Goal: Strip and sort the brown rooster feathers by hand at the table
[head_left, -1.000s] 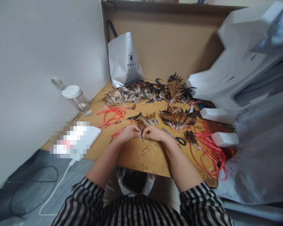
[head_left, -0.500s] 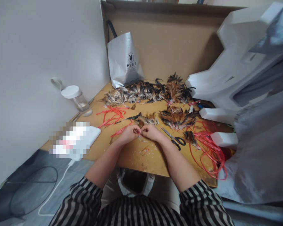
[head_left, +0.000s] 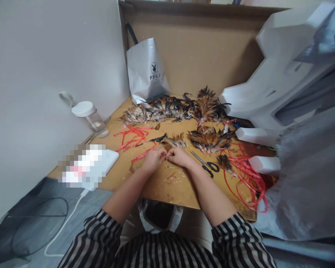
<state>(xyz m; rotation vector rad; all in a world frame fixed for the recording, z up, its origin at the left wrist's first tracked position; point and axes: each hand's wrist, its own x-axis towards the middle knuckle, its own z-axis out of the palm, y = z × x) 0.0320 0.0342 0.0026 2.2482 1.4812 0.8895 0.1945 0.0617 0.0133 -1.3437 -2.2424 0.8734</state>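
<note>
My left hand (head_left: 155,158) and my right hand (head_left: 178,156) meet over the front middle of the tabletop. Both are closed, with fingertips pinched together and almost touching. A small reddish bit shows at the left fingers, but what the hands hold is too small and covered to make out. Just beyond them lies a loose bunch of tan feathers (head_left: 176,140), with a dark feather (head_left: 158,138) to its left. Black-handled scissors (head_left: 205,163) lie right of my right hand. Red strips (head_left: 144,153) are left of my left hand.
Feather heaps (head_left: 167,108) line the back, before a silver bag (head_left: 146,72). A feather bundle (head_left: 210,139) and tangled red strips (head_left: 248,175) lie on the right, beside white foam pieces (head_left: 265,165). A lidded bottle (head_left: 92,117) and a white charging device (head_left: 111,160) are left.
My left hand has turned slightly, its fingers curling more, and the reddish bit shows more clearly. My right hand has barely moved. The things on the table lie as before.
</note>
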